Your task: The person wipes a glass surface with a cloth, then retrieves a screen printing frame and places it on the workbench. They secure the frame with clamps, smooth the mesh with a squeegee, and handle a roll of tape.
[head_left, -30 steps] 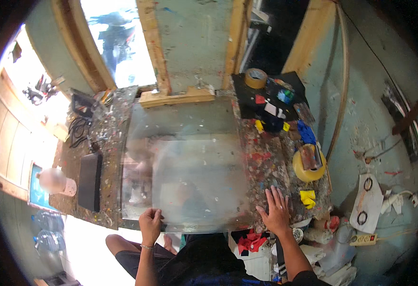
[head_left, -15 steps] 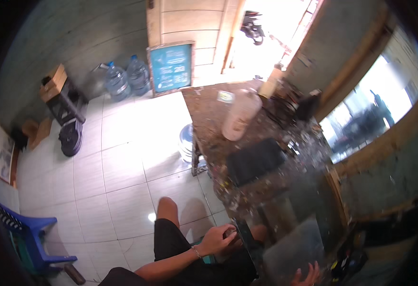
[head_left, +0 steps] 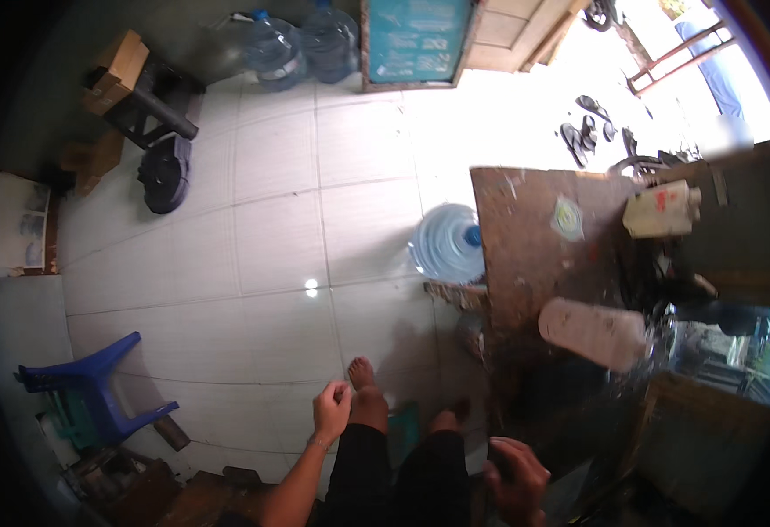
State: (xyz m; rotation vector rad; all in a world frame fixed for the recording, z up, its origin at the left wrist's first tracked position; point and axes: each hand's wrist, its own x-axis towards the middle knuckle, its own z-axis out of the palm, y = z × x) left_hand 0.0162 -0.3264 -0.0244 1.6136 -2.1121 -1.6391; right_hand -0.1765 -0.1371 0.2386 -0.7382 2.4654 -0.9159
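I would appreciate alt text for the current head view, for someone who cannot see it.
A person's curled left hand shows against a white tiled floor, the right hand near a wooden table; whether either holds anything is unclear. A pinkish bottle is on the table, a blue jug beside it, a blue chair at left.

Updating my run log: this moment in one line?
left hand: curled, over floor; right hand: near table, contents unclear; pink bottle: on table

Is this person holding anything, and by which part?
Nothing shows in the curled left grip; whether the dim right grip holds anything cannot be told.
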